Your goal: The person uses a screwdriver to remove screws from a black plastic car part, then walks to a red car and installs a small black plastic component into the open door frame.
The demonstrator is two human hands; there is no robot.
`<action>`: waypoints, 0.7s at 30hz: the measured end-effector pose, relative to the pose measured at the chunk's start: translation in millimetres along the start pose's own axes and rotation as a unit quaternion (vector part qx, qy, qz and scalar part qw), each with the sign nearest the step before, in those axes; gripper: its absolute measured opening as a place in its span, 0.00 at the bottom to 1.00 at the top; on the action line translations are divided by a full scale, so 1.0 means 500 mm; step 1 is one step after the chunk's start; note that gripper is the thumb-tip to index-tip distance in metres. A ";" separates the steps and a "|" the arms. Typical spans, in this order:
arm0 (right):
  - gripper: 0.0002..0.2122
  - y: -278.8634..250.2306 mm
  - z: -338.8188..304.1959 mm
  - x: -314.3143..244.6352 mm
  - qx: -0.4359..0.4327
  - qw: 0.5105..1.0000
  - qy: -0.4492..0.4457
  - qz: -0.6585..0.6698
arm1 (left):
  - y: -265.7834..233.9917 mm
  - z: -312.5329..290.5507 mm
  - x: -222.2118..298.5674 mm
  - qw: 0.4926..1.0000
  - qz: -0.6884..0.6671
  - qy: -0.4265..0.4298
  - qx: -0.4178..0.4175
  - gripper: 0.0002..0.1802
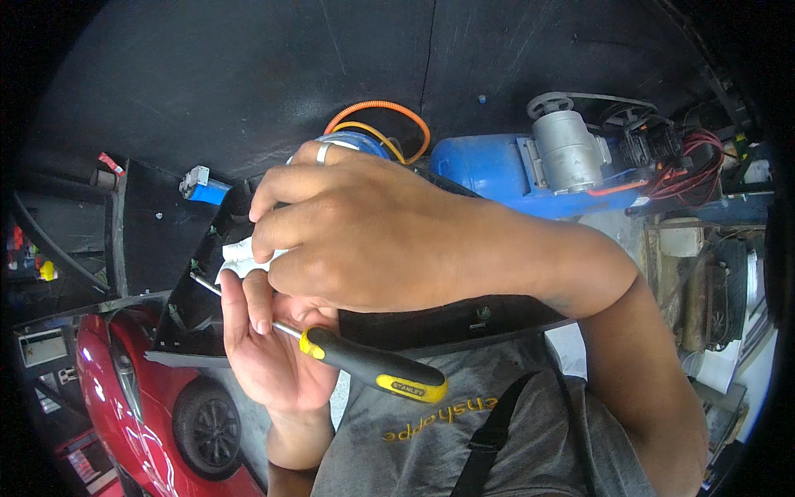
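My left hand (281, 356) is turned palm up, its fingers closed around the metal shaft of a screwdriver (373, 364). The black and yellow handle points down to the right, and the shaft's far end sticks out past the fingers to the left. Above it, my right hand (331, 232) is bent over with a ring on one finger. Its curled fingers pinch a crumpled white piece of paper or cloth (240, 258), close by the shaft; part of that piece is hidden. Beneath both hands lies a large black plastic part (447, 319).
A red car (124, 389) stands at the lower left. A blue air compressor (489, 161) with a silver motor (567, 149) is at the back right. An orange hose (377, 105) loops behind my right hand. A blue and grey device (204, 187) lies at the back left.
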State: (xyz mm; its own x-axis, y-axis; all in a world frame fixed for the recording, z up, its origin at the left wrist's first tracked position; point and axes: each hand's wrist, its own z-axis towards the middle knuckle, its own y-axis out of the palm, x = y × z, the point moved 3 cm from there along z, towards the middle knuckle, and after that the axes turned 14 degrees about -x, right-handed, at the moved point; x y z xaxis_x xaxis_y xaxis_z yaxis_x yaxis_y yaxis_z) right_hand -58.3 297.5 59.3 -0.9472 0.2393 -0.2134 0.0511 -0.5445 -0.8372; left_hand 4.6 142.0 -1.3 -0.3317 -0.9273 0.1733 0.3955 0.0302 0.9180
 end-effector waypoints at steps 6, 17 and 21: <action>0.08 -0.007 -0.015 0.021 -0.052 0.980 0.056 0.186 | 0.027 0.021 -0.026 0.989 0.047 0.020 0.135 0.31; 0.09 -0.008 0.000 0.036 0.039 0.961 0.078 0.261 | 0.021 0.008 0.003 0.977 0.081 0.041 0.195 0.31; 0.10 -0.067 -0.030 0.086 0.013 0.880 0.249 0.405 | 0.028 -0.011 0.050 0.979 0.130 0.014 0.155 0.29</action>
State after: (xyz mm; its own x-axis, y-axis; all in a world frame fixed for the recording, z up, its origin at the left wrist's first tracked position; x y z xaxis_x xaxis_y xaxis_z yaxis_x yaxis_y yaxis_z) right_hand -95.7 338.2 70.7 -0.3467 0.0839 -0.9342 0.6314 -0.7157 -0.2986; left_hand 6.5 117.3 13.9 -0.2286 -0.8832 0.4096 0.1833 0.3741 0.9091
